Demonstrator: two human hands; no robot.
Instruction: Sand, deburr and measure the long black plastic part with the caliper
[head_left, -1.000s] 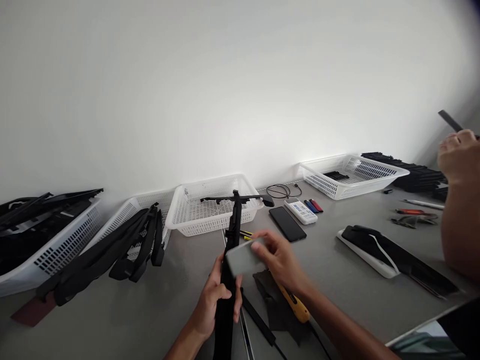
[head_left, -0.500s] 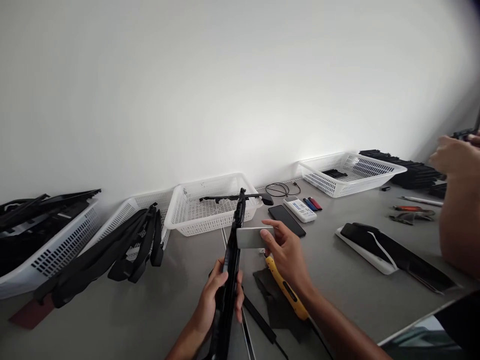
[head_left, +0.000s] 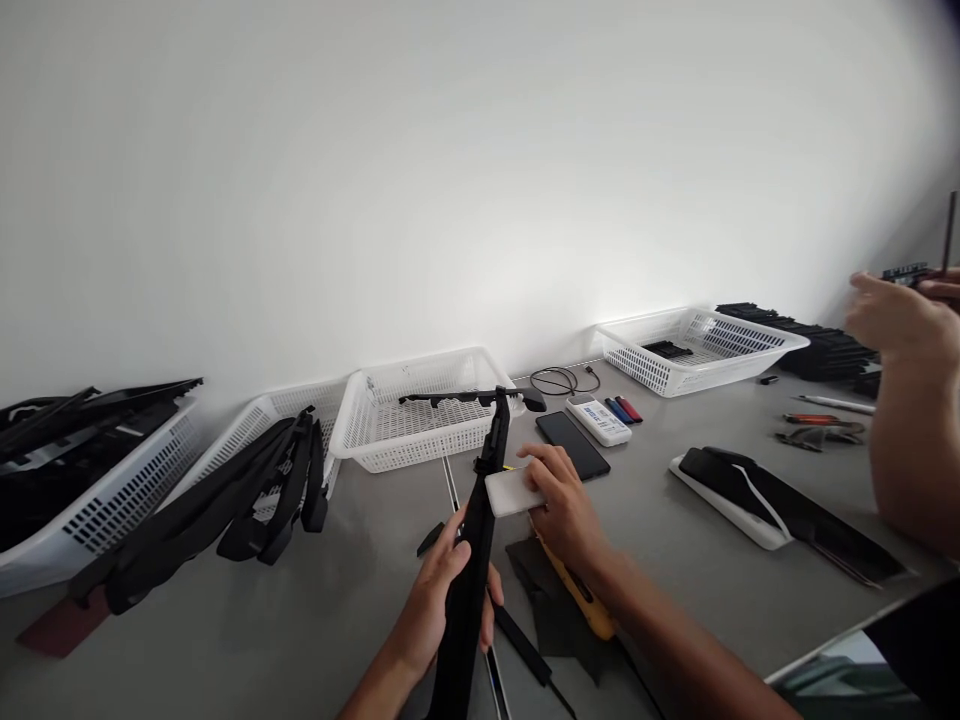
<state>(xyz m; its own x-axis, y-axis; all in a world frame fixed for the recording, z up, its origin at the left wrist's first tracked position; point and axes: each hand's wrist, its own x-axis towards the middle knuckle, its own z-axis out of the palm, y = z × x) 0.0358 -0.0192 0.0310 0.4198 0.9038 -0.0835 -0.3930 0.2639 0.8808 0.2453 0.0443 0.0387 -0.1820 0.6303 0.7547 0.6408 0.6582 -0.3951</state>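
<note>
Strip [head_left: 478, 545]: long, narrow, black plastic; slanting up over the grey bench [head_left: 360, 600], far tip in front of the white perforated plastic basket [head_left: 420, 455] as I see it.
Left hand [head_left: 431, 610]: mine, closed around the strip's lower part, thumb on top.
Right hand [head_left: 566, 505]: I grip a pale, flat, rectangular block [head_left: 514, 492] by its right end.
Block: left end at the strip's upper half; pressure, cannot tell.
Yellow-handled tool [head_left: 592, 607]: below my right hand, partly hidden.
</note>
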